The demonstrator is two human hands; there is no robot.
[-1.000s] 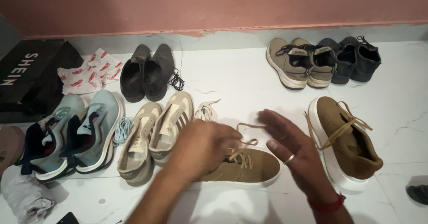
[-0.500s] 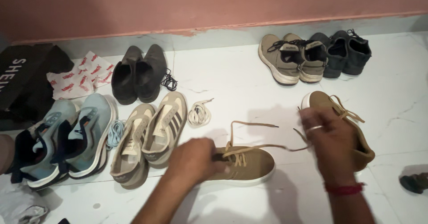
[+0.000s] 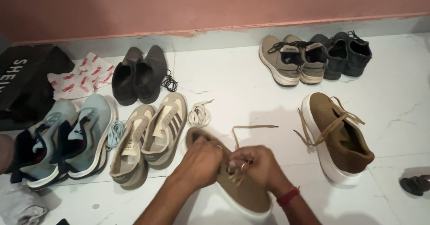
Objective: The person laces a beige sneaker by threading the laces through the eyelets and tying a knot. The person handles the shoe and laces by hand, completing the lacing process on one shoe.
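Head view: left hand [image 3: 202, 162] and right hand [image 3: 253, 164] both close on the tan shoe [image 3: 244, 189] on the white floor [image 3: 251, 90], fingers pinching its lace [image 3: 244, 128] at the eyelets. Matching tan shoe [image 3: 338, 137] lies to the right, apart. Beige striped sneakers [image 3: 150, 137] sit left. Grey and dark pairs [image 3: 313, 57] stand by the wall.

Head camera looks steeply down, close over the floor [image 3: 251, 86] toward the wall [image 3: 215, 5].

Open floor [image 3: 251, 95] ahead of hands; beige sneakers [image 3: 152, 135] block left, tan shoe [image 3: 338, 137] blocks right.
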